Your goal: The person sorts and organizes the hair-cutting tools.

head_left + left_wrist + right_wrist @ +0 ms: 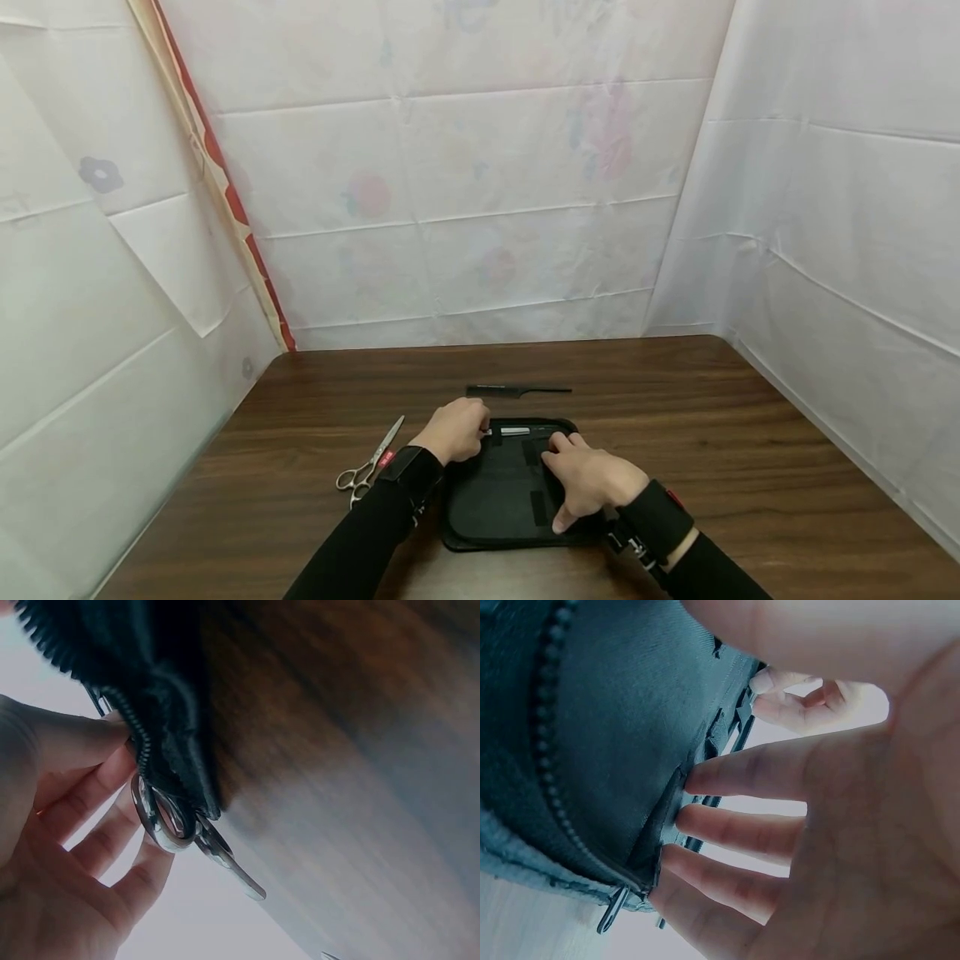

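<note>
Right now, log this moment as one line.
left hand holds scissors at far-left corner of black case; right hand touches case; other scissors on table, left of case; comb beyond case

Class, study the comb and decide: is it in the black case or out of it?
Out: the head view shows the comb lying on the table, beyond the black case and apart from it.

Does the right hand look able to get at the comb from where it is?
Probably yes: the comb lies on the table just beyond the case, with nothing on top of it. The right hand touches the case but seems to hold nothing, so the way looks free.
</note>
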Motion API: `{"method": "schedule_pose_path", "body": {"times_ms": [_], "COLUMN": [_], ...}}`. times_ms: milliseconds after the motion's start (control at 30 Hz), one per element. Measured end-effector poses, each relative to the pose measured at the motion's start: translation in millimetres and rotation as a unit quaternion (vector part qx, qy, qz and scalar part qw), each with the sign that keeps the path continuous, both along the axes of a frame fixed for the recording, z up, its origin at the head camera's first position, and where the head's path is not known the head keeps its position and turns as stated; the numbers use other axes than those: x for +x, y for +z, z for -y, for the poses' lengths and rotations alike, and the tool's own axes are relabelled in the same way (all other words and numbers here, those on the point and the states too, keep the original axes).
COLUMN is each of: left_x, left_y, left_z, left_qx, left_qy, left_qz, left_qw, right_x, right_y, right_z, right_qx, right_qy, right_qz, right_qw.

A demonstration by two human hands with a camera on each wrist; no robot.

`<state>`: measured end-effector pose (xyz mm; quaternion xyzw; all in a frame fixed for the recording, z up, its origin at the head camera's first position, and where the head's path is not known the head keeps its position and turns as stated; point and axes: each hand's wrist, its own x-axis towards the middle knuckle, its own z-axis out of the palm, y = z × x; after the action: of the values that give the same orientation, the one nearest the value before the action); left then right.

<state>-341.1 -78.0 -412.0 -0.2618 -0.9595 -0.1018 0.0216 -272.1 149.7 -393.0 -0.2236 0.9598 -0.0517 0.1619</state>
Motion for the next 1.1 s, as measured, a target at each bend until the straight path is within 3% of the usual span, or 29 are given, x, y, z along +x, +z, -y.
{"method": "schedule_pose_path", "body": {"times_ms": [1100], "left_x": [-0.7], "left_y": [-0.6], "left_z": [1.4], "left_qx": [0.023], "left_qy": [-0.002], "left_qz": [0.012], "left_qw": [0.9997], "right_x": [-0.9], "right_y": [0.2], "right_z": [-0.9], "right_qx": [-0.001], "right_qy": [-0.004], "right_qz": [0.001], "right_qw": [1.000]}}
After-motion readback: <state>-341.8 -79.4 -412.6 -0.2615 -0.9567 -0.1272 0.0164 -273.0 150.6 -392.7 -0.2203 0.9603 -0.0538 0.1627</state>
